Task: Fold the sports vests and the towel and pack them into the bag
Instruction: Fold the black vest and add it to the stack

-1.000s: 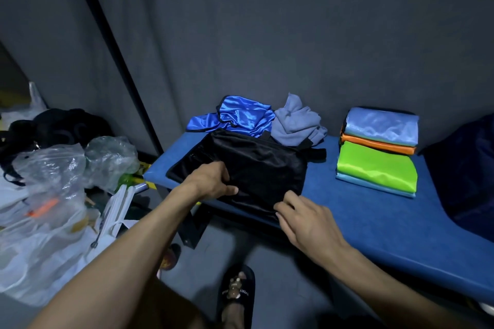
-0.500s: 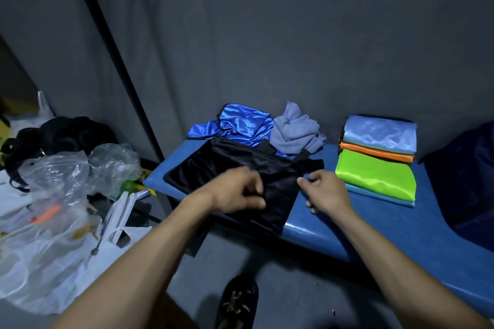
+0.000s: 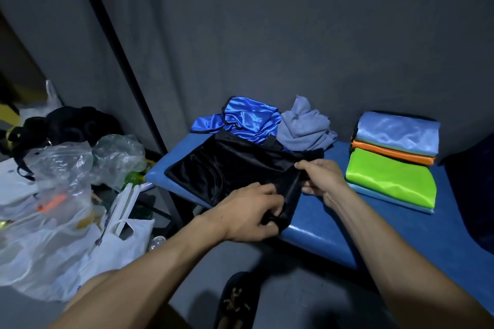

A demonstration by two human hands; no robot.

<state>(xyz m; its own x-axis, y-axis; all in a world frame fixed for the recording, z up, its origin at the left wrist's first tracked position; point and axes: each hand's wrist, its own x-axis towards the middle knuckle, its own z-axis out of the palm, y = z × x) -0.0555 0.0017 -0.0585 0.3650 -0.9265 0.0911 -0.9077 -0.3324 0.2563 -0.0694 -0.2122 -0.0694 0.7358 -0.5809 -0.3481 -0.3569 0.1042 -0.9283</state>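
On blue bench (image 3: 334, 238): black bag (image 3: 230, 168) pinched at right edge by left hand (image 3: 251, 214) and right hand (image 3: 320, 176) grips.

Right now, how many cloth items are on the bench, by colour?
Black bag: 1
Royal blue vest: 1
Grey towel: 1
Light blue, folded: 1
Orange, folded: 1
Green, folded: 1
Pale blue, bottom of stack: 1
Total: 7
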